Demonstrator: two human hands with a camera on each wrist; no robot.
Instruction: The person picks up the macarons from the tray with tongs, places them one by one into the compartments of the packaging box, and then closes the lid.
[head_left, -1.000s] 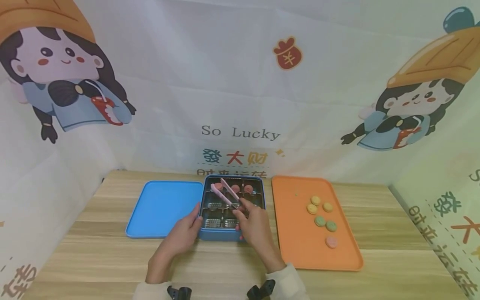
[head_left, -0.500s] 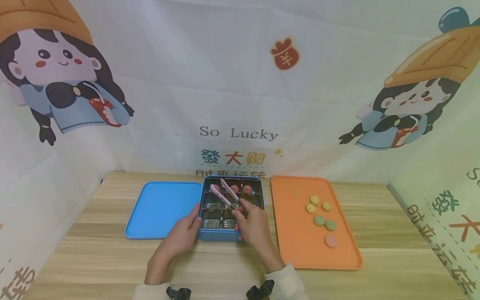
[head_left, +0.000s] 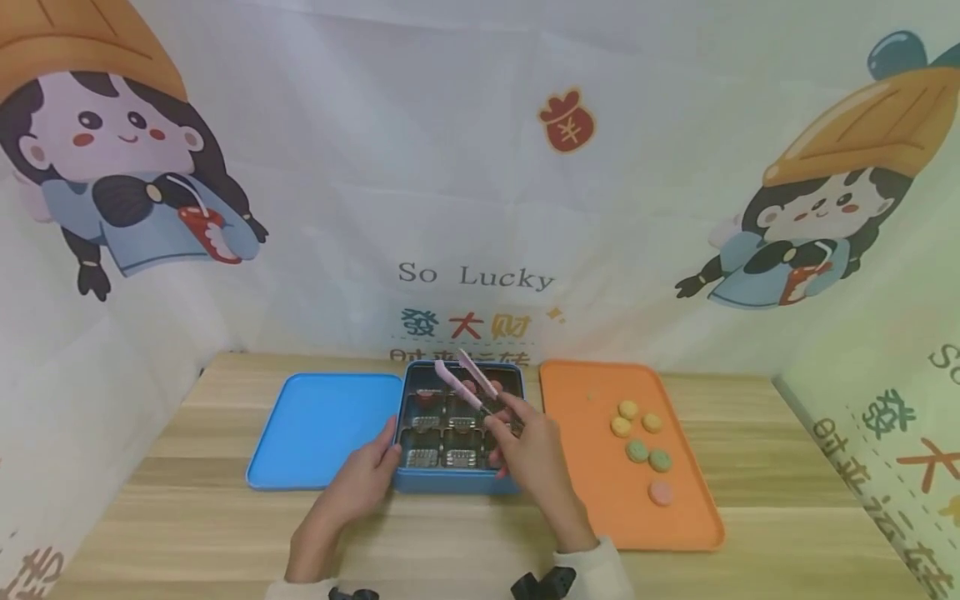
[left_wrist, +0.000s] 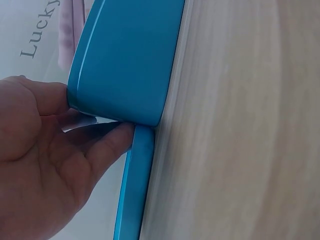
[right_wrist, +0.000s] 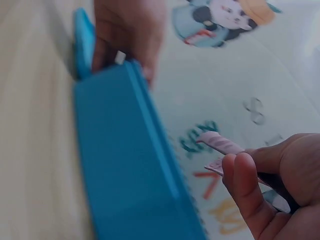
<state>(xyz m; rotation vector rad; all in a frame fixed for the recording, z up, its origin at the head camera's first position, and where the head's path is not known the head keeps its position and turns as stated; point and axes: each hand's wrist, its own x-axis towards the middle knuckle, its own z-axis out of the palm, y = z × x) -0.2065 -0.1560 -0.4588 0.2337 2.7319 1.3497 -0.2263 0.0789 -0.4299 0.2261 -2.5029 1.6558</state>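
My right hand (head_left: 536,450) holds pink tongs (head_left: 459,385) over the blue box (head_left: 453,481); their tips are apart with nothing between them. In the right wrist view, the tongs' ends (right_wrist: 220,144) point past the box's upper edge. The box holds a dark divided insert, with a red macaron (head_left: 425,398) towards the back left and other red ones partly hidden behind the tongs. My left hand (head_left: 363,475) grips the box's left side near the front corner, thumb at the rim. Its other fingers (left_wrist: 112,145) reach down between the box and the blue lid (left_wrist: 135,195).
An orange tray (head_left: 600,508) lies to the right, with yellow macarons (head_left: 627,409), green macarons (head_left: 637,451) and one pink macaron (head_left: 661,492). Left of the box, the blue lid lies flat on the wooden table (head_left: 180,517). A printed cloth (head_left: 337,208) hangs behind the table.
My right hand has lifted the tongs away from the back left compartment and moved slightly right. The red macaron there now shows lower, free of the tips. My left hand stays at the box.
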